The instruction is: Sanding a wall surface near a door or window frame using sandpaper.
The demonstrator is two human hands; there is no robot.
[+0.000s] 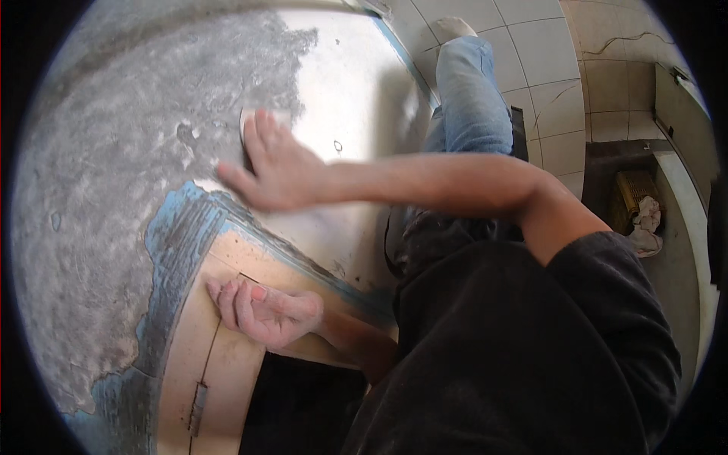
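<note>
My right hand (278, 165) lies palm down with its fingers extended over a thin pale sheet or pad (247, 119), pressing it on a broad surface. Most of that piece is hidden under the fingers. The surface has a rough grey layer (125, 114) on one side and a smooth white part (335, 74) on the other. My left hand (261, 313), whitened with dust, rests half curled on the cream-coloured panel (182, 335), with nothing visible in it. Its palm shows and its thumb lies near the index finger. Worn blue paint (187, 210) borders the grey layer.
A metal hinge (198, 409) is on the cream panel, beside a dark opening (307, 392). My jeans-clad leg (472, 96) extends over the tiled floor (546, 51). At the right, a yellow plastic basket (628, 193) stands with a crumpled pale cloth (647, 222) against it.
</note>
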